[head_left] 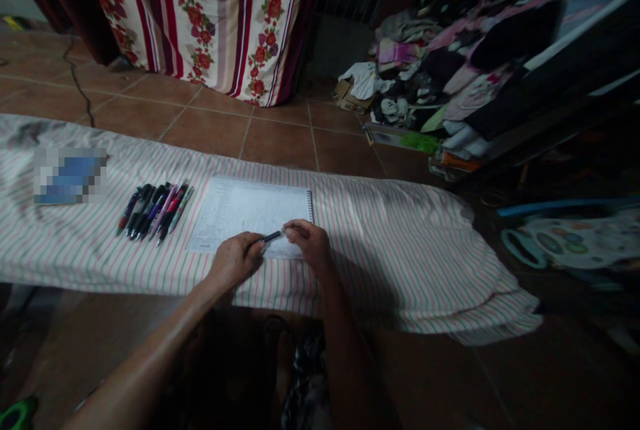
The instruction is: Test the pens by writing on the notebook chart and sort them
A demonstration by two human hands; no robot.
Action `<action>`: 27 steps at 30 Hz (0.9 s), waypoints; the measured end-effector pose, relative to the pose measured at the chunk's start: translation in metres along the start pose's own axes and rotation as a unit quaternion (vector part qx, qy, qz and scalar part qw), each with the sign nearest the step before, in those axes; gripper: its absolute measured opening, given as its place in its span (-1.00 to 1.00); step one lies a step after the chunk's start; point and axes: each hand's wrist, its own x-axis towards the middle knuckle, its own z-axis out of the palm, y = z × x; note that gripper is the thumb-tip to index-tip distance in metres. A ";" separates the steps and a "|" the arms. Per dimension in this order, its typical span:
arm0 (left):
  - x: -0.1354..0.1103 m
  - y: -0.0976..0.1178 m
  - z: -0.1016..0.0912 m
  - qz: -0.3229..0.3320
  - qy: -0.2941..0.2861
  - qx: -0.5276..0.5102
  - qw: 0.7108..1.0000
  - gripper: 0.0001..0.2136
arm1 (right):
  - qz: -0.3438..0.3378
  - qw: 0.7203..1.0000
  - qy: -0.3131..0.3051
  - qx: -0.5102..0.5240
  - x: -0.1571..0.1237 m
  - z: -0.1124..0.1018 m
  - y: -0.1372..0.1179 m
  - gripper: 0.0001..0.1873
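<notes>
A dark pen (273,237) is held level between both hands, just above the near edge of a spiral notebook (240,210). My left hand (235,260) grips its left end with fingers closed. My right hand (311,243) pinches the right end, where a pale tip or cap shows. The notebook lies open on a striped cloth (400,257) that covers a low surface. To the notebook's left, several pens (155,210) in dark, pink and green colours lie side by side in a row.
A blurred blue object (70,175) lies on the cloth at far left. A floral curtain (215,17) hangs behind over the tiled floor (280,140). A heap of clothes (450,70) and clutter fill the right side. My legs are below the cloth's near edge.
</notes>
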 end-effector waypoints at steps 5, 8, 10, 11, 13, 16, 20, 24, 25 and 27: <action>0.002 0.000 0.002 0.011 -0.004 -0.005 1.000 -0.68 | -0.007 1.000 -0.003 0.008 0.001 -0.001 0.004 -0.85; 0.003 0.000 0.003 0.008 0.001 -0.013 1.000 -0.69 | -0.002 1.000 -0.012 0.006 0.002 -0.002 0.005 -0.84; 0.003 0.000 0.003 0.004 0.004 -0.015 1.000 -0.69 | 0.004 1.000 -0.015 0.000 0.002 -0.003 0.005 -0.83; 0.003 -0.001 0.003 0.002 0.005 -0.016 1.000 -0.69 | 0.005 1.000 -0.015 -0.002 0.002 -0.003 0.005 -0.83; 0.002 -0.001 0.003 -0.002 0.005 -0.017 1.000 -0.69 | 0.007 1.000 -0.017 -0.001 0.002 -0.003 0.004 -0.81; 0.002 -0.001 0.003 -0.009 0.003 -0.018 1.000 -0.69 | 0.008 1.000 -0.021 0.004 0.001 -0.003 0.004 -0.80; 0.002 -0.001 0.002 -0.011 0.002 -0.020 1.000 -0.68 | 0.008 0.999 -0.026 -0.022 0.000 -0.003 0.000 -0.81; 0.002 -0.001 0.002 -0.009 0.008 -0.007 1.000 -0.70 | 0.001 0.999 -0.027 -0.047 -0.001 -0.004 0.001 -0.82; 0.002 0.000 0.002 -0.009 0.008 -0.003 1.000 -0.70 | -0.004 0.998 -0.025 -0.054 -0.001 -0.004 0.002 -0.81; 0.002 0.000 0.002 -0.012 0.009 0.002 1.000 -0.71 | -0.010 0.997 -0.021 -0.073 0.000 -0.003 0.004 -0.81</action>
